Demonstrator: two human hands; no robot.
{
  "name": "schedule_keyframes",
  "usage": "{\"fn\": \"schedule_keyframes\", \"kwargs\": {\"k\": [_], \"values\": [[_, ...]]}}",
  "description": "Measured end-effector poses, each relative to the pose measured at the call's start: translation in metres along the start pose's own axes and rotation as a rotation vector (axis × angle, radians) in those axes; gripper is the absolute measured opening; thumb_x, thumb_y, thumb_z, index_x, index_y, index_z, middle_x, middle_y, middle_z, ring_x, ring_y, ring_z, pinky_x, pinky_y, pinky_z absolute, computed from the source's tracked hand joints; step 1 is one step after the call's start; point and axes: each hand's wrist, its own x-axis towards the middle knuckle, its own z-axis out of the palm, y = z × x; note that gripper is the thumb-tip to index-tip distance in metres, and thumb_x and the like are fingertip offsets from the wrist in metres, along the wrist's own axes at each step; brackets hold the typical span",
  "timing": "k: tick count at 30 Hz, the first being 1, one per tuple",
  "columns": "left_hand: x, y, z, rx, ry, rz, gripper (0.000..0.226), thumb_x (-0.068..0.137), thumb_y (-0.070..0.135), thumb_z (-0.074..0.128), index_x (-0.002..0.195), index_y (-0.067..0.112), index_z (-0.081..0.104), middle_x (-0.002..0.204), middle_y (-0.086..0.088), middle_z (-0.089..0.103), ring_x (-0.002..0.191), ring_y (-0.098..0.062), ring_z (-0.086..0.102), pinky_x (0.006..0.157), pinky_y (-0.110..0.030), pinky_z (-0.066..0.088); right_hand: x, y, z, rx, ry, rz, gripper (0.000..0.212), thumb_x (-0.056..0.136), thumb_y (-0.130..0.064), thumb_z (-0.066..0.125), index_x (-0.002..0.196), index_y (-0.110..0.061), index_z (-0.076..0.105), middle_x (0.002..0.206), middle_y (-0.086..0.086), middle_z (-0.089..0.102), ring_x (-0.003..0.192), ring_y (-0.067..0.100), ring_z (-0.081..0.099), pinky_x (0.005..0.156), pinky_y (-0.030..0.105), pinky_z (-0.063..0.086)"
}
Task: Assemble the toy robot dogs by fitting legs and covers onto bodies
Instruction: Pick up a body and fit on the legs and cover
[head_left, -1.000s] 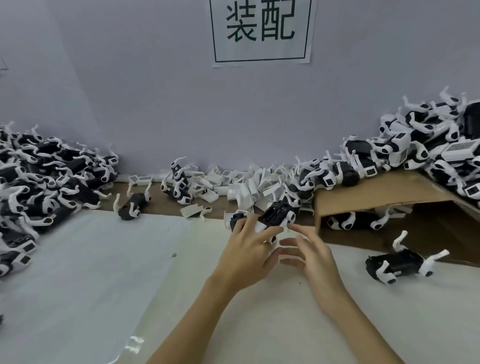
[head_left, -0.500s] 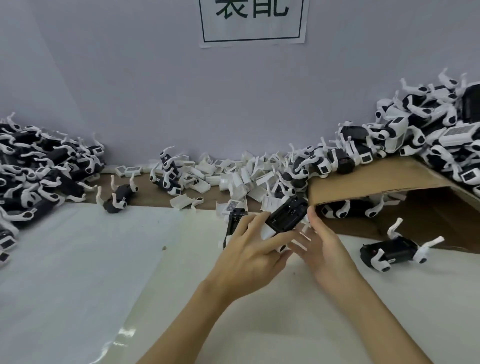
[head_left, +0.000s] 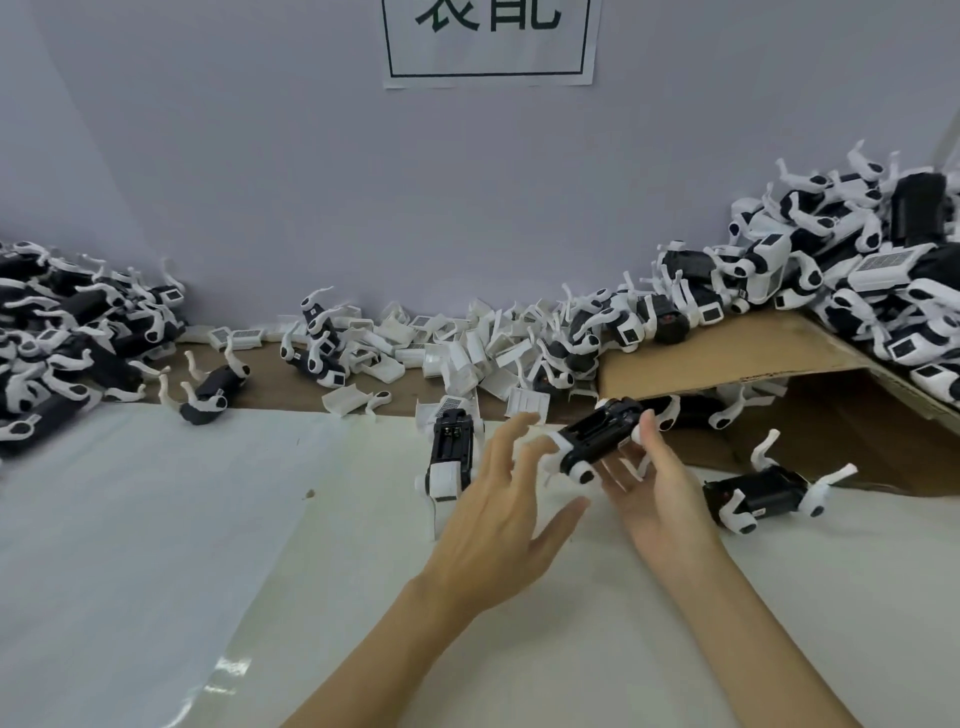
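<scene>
Both your bare forearms reach in from the bottom edge and angle toward each other; your left hand (head_left: 506, 512) shows its back to the camera, fingers spread and fairly straight, thumb stretched out to the right, gripping nothing; your right hand (head_left: 655, 496) is turned palm up and slightly inward, fingers extended forward beneath the toy dog body (head_left: 597, 439) it cradles, thumb raised against the body's near side; the two hands sit just beside each other, wrists well apart.
</scene>
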Motion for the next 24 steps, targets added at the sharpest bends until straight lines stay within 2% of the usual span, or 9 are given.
{"fn": "schedule_keyframes", "kwargs": {"k": [2, 5, 7, 9, 11, 15, 18, 21, 24], "values": [[0.003, -0.008, -0.003, 0.094, 0.005, -0.051, 0.054, 0.106, 0.055, 0.057, 0.142, 0.018, 0.041, 0.152, -0.002, 0.041, 0.139, -0.025, 0.048, 0.108, -0.046, 0.049, -0.002, 0.007, 0.002, -0.019, -0.025, 0.004, 0.051, 0.092, -0.039, 0.074, 0.128, -0.003, 0.065, 0.112, 0.011, 0.075, 0.111, 0.026, 0.074, 0.089, 0.035, 0.059], [0.006, -0.023, -0.011, 0.304, -0.077, -0.24, 0.083, 0.098, 0.083, 0.035, 0.151, 0.019, 0.04, 0.145, 0.004, 0.052, 0.136, -0.02, 0.048, 0.124, -0.05, 0.027, -0.006, 0.014, 0.01, -0.028, -0.056, 0.005, 0.036, 0.092, -0.034, 0.073, 0.108, -0.005, 0.062, 0.111, 0.015, 0.076, 0.114, 0.03, 0.073, 0.099, 0.041, 0.057], [0.004, -0.031, -0.016, 0.225, -0.109, -0.326, 0.094, 0.089, 0.094, 0.033, 0.151, 0.025, 0.042, 0.135, 0.01, 0.058, 0.13, -0.012, 0.049, 0.121, -0.036, 0.026, -0.01, 0.017, 0.015, -0.019, -0.079, 0.011, 0.029, 0.089, -0.033, 0.074, 0.097, -0.008, 0.061, 0.109, 0.018, 0.074, 0.109, 0.03, 0.074, 0.104, 0.044, 0.055], [0.003, -0.037, -0.02, 0.053, -0.102, -0.393, 0.089, 0.08, 0.094, 0.049, 0.142, 0.03, 0.053, 0.123, 0.018, 0.062, 0.116, -0.005, 0.054, 0.106, -0.026, 0.037, -0.012, 0.018, 0.018, -0.002, -0.11, 0.021, 0.027, 0.088, -0.032, 0.074, 0.092, -0.009, 0.06, 0.11, 0.02, 0.073, 0.109, 0.03, 0.073, 0.106, 0.045, 0.054], [0.003, -0.04, -0.021, -0.086, -0.096, -0.447, 0.076, 0.075, 0.089, 0.064, 0.13, 0.036, 0.062, 0.115, 0.025, 0.065, 0.103, 0.0, 0.059, 0.091, -0.025, 0.047, -0.013, 0.019, 0.019, 0.002, -0.13, 0.024, 0.029, 0.089, -0.032, 0.073, 0.096, -0.007, 0.058, 0.113, 0.021, 0.073, 0.11, 0.03, 0.072, 0.107, 0.045, 0.053], [0.002, -0.039, -0.018, -0.225, -0.054, -0.479, 0.063, 0.065, 0.078, 0.081, 0.114, 0.046, 0.059, 0.113, 0.032, 0.064, 0.098, 0.0, 0.064, 0.074, -0.013, 0.047, -0.014, 0.016, 0.016, 0.012, -0.184, 0.056, 0.04, 0.093, -0.03, 0.069, 0.122, -0.005, 0.057, 0.117, 0.02, 0.074, 0.114, 0.029, 0.072, 0.106, 0.041, 0.054], [0.003, -0.042, -0.017, -0.219, -0.016, -0.387, 0.058, 0.071, 0.059, 0.09, 0.115, 0.046, 0.054, 0.118, 0.032, 0.06, 0.092, -0.005, 0.064, 0.073, -0.014, 0.05, -0.015, 0.007, 0.014, -0.047, -0.203, 0.189, 0.058, 0.095, -0.044, 0.068, 0.138, -0.006, 0.059, 0.131, 0.03, 0.066, 0.123, 0.037, 0.067, 0.097, 0.039, 0.061], [0.002, -0.047, -0.019, -0.067, -0.027, -0.16, 0.066, 0.083, 0.019, 0.09, 0.13, 0.039, 0.049, 0.136, 0.03, 0.049, 0.095, -0.009, 0.062, 0.078, -0.019, 0.053, -0.017, 0.002, 0.014, -0.104, -0.177, 0.31, 0.068, 0.088, -0.061, 0.07, 0.137, -0.015, 0.059, 0.129, 0.034, 0.065, 0.11, 0.042, 0.073, 0.081, 0.042, 0.065], [0.002, -0.046, -0.02, 0.041, -0.03, 0.026, 0.064, 0.086, -0.001, 0.082, 0.132, 0.031, 0.05, 0.147, 0.015, 0.044, 0.113, -0.013, 0.06, 0.088, -0.022, 0.052, -0.015, 0.007, 0.013, -0.18, -0.157, 0.265, 0.061, 0.093, -0.048, 0.071, 0.137, -0.006, 0.061, 0.128, 0.027, 0.069, 0.105, 0.037, 0.074, 0.079, 0.041, 0.064]]}}
